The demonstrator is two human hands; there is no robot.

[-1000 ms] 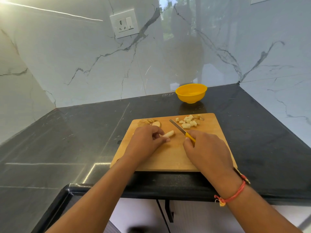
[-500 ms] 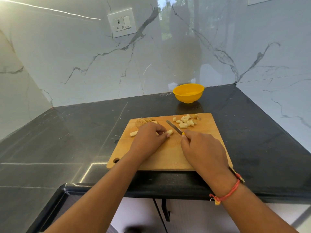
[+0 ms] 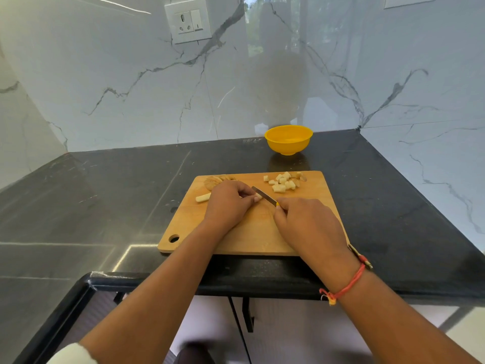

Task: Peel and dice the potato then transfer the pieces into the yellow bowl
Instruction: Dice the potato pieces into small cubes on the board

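Note:
On the wooden cutting board (image 3: 309,227) my left hand (image 3: 228,203) presses a pale potato strip (image 3: 258,197) down; only its right tip shows past my fingers. My right hand (image 3: 307,227) grips a small knife (image 3: 263,195) by its yellow handle, with the blade lying across that tip. A second strip (image 3: 203,197) lies loose to the left of my left hand. Several diced potato pieces (image 3: 283,182) sit in a heap at the board's far right. Potato slices or peel (image 3: 214,180) rest at the far left, partly hidden by my hand. The yellow bowl (image 3: 288,139) stands behind the board.
The board lies on a black stone counter (image 3: 105,195) whose front edge runs just below it. Marble walls close the counter in at the back and on both sides. A wall socket (image 3: 188,21) is mounted high on the back wall.
My left hand slid right along the strip, uncovering a second strip at its left. The knife blade moved left onto the strip's tip. The view shifted slightly.

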